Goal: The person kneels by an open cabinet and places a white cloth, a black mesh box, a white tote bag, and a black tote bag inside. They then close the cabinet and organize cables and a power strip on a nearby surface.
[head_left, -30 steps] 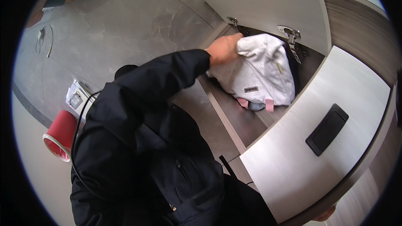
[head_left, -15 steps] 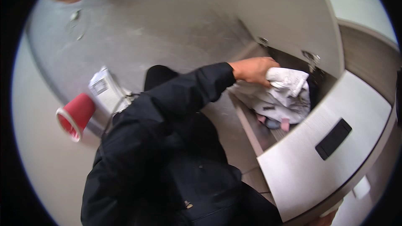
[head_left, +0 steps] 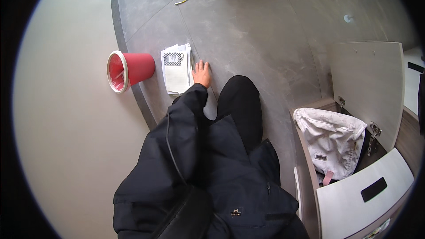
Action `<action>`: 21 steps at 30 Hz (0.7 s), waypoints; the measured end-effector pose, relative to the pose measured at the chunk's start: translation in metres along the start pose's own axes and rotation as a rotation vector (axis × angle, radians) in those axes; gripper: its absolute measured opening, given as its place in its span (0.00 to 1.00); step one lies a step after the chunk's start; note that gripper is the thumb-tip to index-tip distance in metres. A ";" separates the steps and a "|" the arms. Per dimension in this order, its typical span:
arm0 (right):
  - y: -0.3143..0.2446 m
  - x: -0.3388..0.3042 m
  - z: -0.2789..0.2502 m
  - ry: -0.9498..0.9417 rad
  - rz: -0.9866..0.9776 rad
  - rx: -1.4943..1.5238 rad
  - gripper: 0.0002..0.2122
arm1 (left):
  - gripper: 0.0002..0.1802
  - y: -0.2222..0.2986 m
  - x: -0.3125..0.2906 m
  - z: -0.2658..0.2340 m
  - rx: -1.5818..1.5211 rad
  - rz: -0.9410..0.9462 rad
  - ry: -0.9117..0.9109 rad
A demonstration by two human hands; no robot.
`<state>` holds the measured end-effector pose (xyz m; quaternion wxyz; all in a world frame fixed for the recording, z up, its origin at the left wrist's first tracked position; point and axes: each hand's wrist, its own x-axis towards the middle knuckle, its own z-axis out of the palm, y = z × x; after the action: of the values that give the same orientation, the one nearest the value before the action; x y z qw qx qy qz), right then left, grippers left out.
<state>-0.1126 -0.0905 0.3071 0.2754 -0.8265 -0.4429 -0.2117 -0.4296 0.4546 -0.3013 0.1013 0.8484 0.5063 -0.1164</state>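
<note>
papers [head_left: 178, 78] bearing a checkered label [head_left: 173, 59] lie beside the left hand [head_left: 202, 75]

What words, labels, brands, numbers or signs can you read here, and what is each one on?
None can be read with certainty:
Checkered-border label on the paper stack: print too small to read.
Small plate on the white fabric bag: too small to read.
Small emblem on the black jacket: too small to read reliably.
</note>
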 end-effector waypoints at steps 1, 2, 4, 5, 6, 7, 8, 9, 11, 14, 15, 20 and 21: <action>-0.001 0.001 -0.002 -0.006 -0.012 -0.012 0.18 | 0.30 -0.029 -0.007 0.005 0.140 0.092 -0.131; -0.002 0.003 -0.003 -0.017 -0.018 -0.017 0.18 | 0.25 -0.051 -0.010 0.010 0.185 0.164 -0.173; -0.005 0.006 -0.006 -0.032 -0.031 -0.035 0.19 | 0.22 -0.084 -0.015 0.011 0.250 0.310 -0.123; -0.008 0.007 -0.007 -0.046 -0.045 -0.044 0.19 | 0.21 -0.095 -0.018 0.010 0.285 0.333 -0.180; -0.010 0.007 -0.007 -0.047 -0.051 -0.049 0.19 | 0.21 -0.105 -0.017 0.008 0.363 0.375 -0.186; -0.012 0.006 -0.006 -0.052 -0.054 -0.056 0.19 | 0.21 -0.113 -0.014 0.006 0.390 0.364 -0.251; -0.014 0.006 -0.005 -0.008 -0.033 -0.039 0.19 | 0.21 -0.121 -0.011 0.004 0.417 0.309 -0.350; -0.014 0.005 -0.003 0.028 -0.013 -0.021 0.19 | 0.20 -0.130 -0.009 0.001 0.375 0.211 -0.436; -0.015 0.006 -0.001 -0.034 0.064 0.028 0.19 | 0.23 -0.149 -0.001 -0.005 0.440 0.065 -0.583; -0.017 0.013 0.000 -0.164 -0.023 0.095 0.14 | 0.19 -0.169 0.006 -0.014 0.355 0.061 -0.638; -0.018 0.016 0.000 -0.184 -0.007 0.095 0.14 | 0.19 -0.166 0.016 -0.018 0.324 0.237 -0.643; -0.045 0.027 -0.005 -0.306 0.170 -0.080 0.15 | 0.20 -0.078 0.049 -0.063 -0.435 0.196 -0.621; -0.048 0.027 -0.004 -0.302 0.200 -0.140 0.20 | 0.19 -0.046 0.057 -0.081 -0.488 0.265 -0.560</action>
<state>-0.1395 -0.0543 0.3392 0.1676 -0.9059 -0.3790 -0.0872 -0.4363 0.5474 -0.2438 0.4483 0.7929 0.3579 -0.2054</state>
